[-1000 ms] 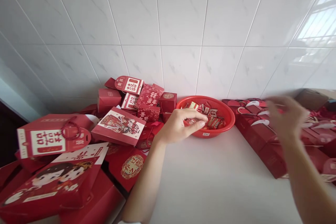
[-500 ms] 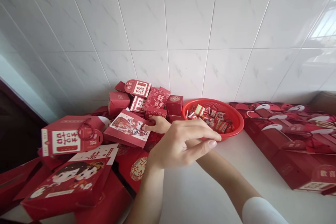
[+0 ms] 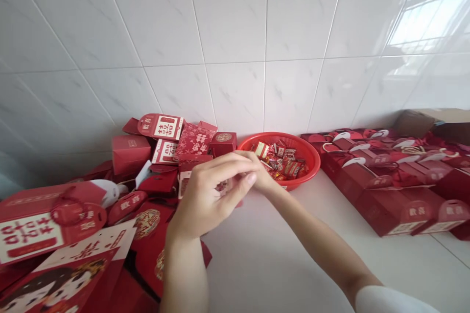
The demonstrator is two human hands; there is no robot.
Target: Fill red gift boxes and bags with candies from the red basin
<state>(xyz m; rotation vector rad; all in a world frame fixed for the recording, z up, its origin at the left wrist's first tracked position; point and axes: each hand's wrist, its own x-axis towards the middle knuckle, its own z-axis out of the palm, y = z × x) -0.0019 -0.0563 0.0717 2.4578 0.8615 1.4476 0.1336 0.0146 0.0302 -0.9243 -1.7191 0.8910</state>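
Note:
My left hand (image 3: 211,195) is in front at the middle, its fingers curved and its thumb tip close to the fingertips. Whatever lies inside its curl is hidden. Behind its fingertips is my right hand (image 3: 260,171), reaching across from the right, its fingers largely covered. A red gift box (image 3: 223,187) with a printed pattern shows in the gap of my left hand, seemingly in my right hand's grasp. Just beyond my hands stands a red plastic basket (image 3: 314,159) holding small wrapped sweets (image 3: 292,170).
Red gift boxes (image 3: 130,154) and a box with a cartoon couple (image 3: 69,274) are piled at the left. Rows of handled red boxes (image 3: 389,200) stand at the right, a cardboard box (image 3: 451,116) behind them. The tiled wall (image 3: 235,19) borders the white tabletop (image 3: 279,254).
My right hand has drawn the cartoon-printed box off the left pile, towards my left hand. My left hand has come away from over the basket. The view has turned right.

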